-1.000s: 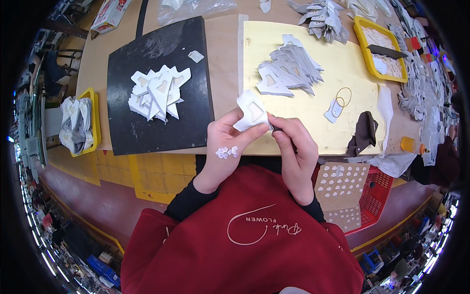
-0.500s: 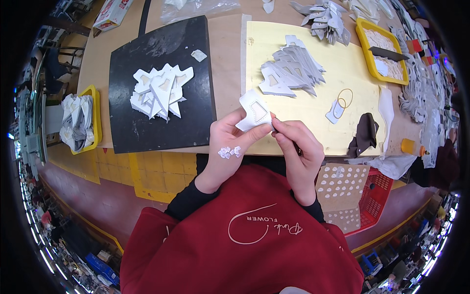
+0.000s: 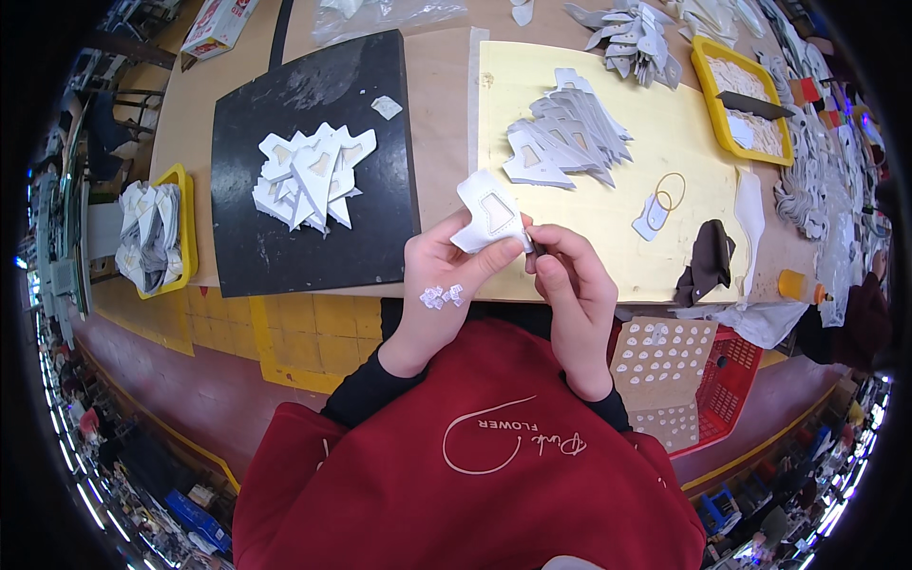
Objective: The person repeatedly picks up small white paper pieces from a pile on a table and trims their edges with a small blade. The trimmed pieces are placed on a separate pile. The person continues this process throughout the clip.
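Note:
In my left hand [image 3: 442,271], a white shoe-upper piece [image 3: 475,202] is pinched between thumb and fingers. A stitched, beige-filled cut-out shows in its face. My right hand [image 3: 581,290] closes around a small dark tool [image 3: 539,248], most of it hidden by the fingers; its tip meets the piece's right edge, and its kind I cannot make out. Small whitish scraps [image 3: 442,296] cling to the back of my left hand near the thumb. Left of my hands, similar white pieces [image 3: 318,176] lie heaped on a black board [image 3: 252,252]. Beyond my right hand, grey-white pieces [image 3: 570,133] form a fanned stack.
A pale yellow sheet [image 3: 589,261] covers the right side of the table. On it lie a yellow ring [image 3: 670,190] and a dark cloth [image 3: 705,261]. Yellow trays stand at far right [image 3: 708,85] and left [image 3: 190,228]. A red crate [image 3: 731,380] sits below the table's right edge.
Both hands have shifted slightly left, the white piece tilting a little with them. The right fingers have moved a little along the piece's edge. The heaps have not moved.

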### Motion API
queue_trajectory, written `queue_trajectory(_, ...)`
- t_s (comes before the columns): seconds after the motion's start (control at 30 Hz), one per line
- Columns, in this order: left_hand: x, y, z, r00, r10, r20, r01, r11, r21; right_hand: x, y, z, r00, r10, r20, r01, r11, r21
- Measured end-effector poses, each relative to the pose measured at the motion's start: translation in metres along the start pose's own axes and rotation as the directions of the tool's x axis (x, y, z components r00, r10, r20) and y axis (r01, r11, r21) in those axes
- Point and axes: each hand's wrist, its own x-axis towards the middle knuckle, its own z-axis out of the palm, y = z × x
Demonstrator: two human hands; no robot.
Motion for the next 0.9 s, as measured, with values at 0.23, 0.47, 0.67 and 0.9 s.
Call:
queue_trajectory(0.23, 0.000, -0.001, -0.001, 1.000, -0.004, 0.006, 0.004, 1.000, -0.003, 0.001, 0.000, -0.005, 0.992, -0.116, 0.057, 0.125, 0.974, -0.189)
queue_trajectory(0.47, -0.002, 0.002, 0.000, 1.000, 0.009, 0.021, -0.010, 0.999, 0.042, 0.003, 0.000, -0.007, 0.997, -0.044, 0.067, 0.044, 0.999, -0.009)
queue_trajectory(0.67, -0.003, -0.006, 0.000, 0.995, -0.098, -0.009, 0.095, 0.977, -0.191, 0.006, 0.004, -0.012, 0.953, 0.267, 0.141, -0.302, 0.849, 0.434)
queue_trajectory(0.9, 0.004, -0.008, -0.006, 0.984, -0.148, -0.100, 0.112, 0.947, -0.300, 0.001, 0.001, -0.019, 0.977, 0.155, 0.145, -0.208, 0.841, 0.499)
